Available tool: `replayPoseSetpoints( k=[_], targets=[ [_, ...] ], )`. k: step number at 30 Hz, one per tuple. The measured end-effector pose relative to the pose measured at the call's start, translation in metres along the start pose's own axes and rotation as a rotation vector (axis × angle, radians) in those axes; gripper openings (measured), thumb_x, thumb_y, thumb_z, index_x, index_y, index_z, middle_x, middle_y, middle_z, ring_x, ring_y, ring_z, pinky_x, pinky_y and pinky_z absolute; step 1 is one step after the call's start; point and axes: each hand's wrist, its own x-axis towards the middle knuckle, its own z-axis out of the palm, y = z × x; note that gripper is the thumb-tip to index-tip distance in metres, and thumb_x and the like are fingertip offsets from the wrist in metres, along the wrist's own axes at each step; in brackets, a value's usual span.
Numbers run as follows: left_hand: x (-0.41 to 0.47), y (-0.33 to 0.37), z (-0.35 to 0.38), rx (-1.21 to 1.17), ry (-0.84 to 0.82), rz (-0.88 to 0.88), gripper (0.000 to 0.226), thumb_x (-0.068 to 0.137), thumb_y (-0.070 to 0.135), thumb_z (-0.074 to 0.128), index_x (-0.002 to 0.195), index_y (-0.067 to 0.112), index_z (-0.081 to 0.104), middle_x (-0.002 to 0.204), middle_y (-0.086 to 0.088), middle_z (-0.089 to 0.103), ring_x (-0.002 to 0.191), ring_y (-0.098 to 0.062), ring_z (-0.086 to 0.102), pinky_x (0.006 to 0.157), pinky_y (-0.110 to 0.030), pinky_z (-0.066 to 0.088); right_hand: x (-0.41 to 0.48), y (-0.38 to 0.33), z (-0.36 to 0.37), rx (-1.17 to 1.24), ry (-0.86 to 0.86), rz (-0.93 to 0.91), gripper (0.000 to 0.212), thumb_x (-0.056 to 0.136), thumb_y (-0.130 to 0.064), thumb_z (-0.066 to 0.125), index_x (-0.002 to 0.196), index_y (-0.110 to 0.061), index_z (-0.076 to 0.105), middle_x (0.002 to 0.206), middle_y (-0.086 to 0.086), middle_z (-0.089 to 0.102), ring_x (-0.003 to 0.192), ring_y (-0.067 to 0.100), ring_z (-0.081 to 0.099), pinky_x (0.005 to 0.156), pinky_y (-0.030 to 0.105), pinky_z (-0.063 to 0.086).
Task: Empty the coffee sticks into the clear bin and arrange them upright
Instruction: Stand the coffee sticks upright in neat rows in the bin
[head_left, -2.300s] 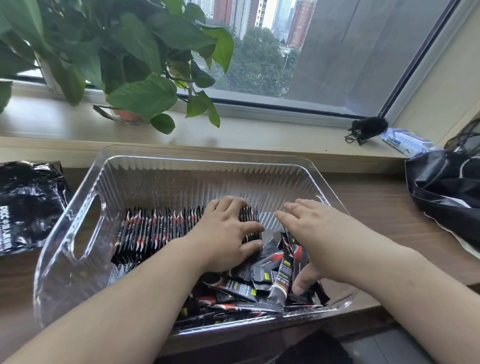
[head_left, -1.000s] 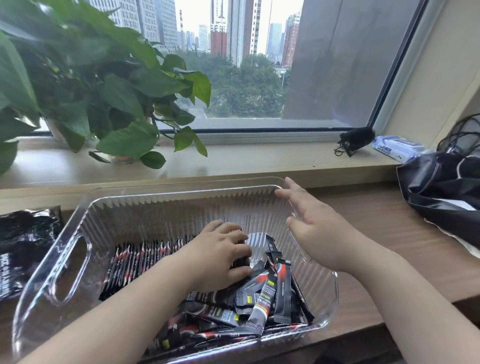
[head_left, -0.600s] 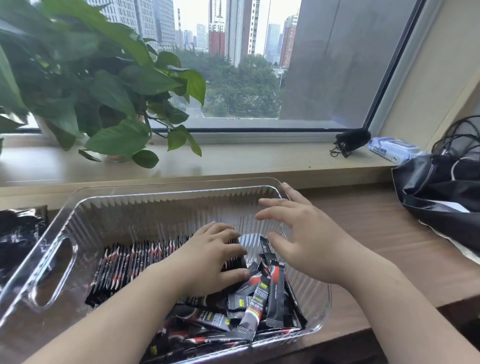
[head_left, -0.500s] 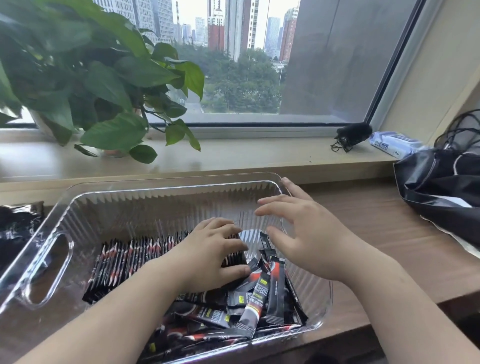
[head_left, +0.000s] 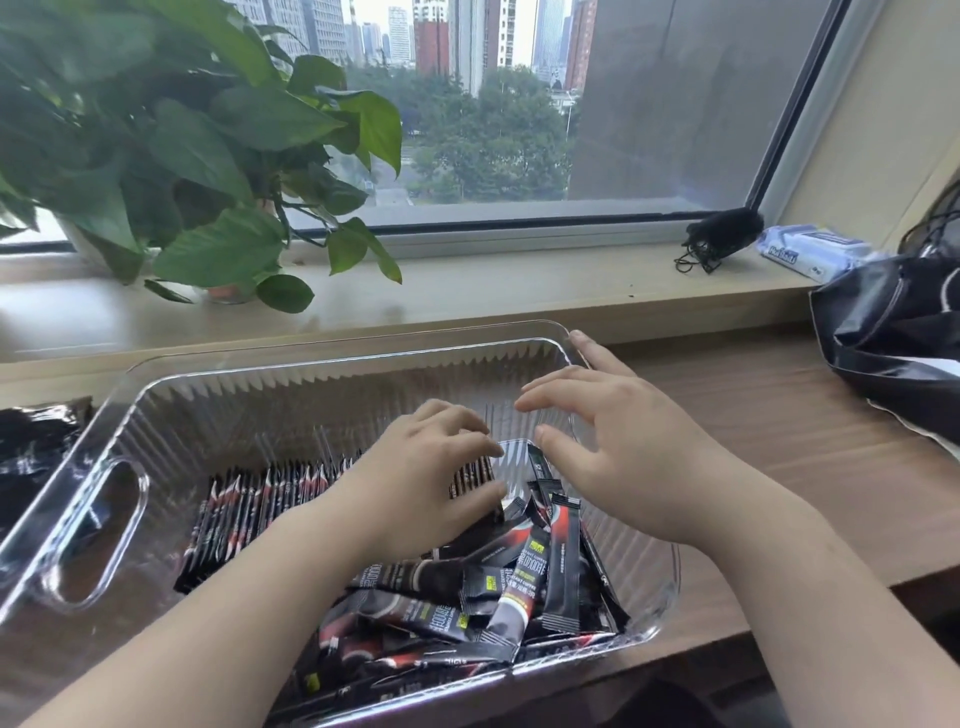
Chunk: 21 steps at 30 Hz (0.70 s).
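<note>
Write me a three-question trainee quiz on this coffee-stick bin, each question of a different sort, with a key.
1. True or false: the right hand holds a coffee stick.
2. The loose pile of sticks lies in which part of the clear bin? A. far left corner B. near right part C. along the far wall
3. Fill in: the left hand holds the right end of the row of sticks that stand ____.
Key: 1 false; 2 B; 3 upright.
</note>
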Motion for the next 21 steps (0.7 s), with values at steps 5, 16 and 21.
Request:
replayPoseSetpoints(
  k=[5,16,21],
  targets=[
    [-0.002,0.034,-0.017,-0.083,-0.076,-0.177,0.034,0.089,0.058,0.057,0.085,0.027,0.071,0.067,0.014,0.058,0.064,-0.002,0.054,0.057,-0.024,0.038,0.001,0.0,0.0,0.009,0.013,0.007,0.029,0.098,-0.032,0.055,0.125,-0.035,0.064,0.139,-0.021,0.055,0.151,-0.004,-0.004,0.121,0.025,0.012],
    [-0.008,0.081,0.014,0.038,-0.216,-0.262,0.057,0.08,0.073,0.055,0.073,0.016,0.056,0.07,0.001,0.056,0.067,-0.018,0.053,0.056,-0.032,0.036,0.0,-0.001,0.0,0.018,0.018,0.01,0.028,0.099,-0.028,0.054,0.124,-0.03,0.065,0.137,-0.018,0.057,0.152,-0.002,-0.001,0.111,0.012,0.009],
    [-0.01,0.08,0.012,0.02,-0.248,-0.155,0.048,0.084,0.059,0.06,0.065,0.017,0.049,0.062,0.002,0.051,0.059,-0.018,0.046,0.055,-0.031,0.031,-0.001,0.0,0.0,0.028,0.021,0.014,0.027,0.098,-0.027,0.055,0.122,-0.03,0.066,0.136,-0.018,0.058,0.151,-0.003,0.0,0.117,0.019,0.012]
  ],
)
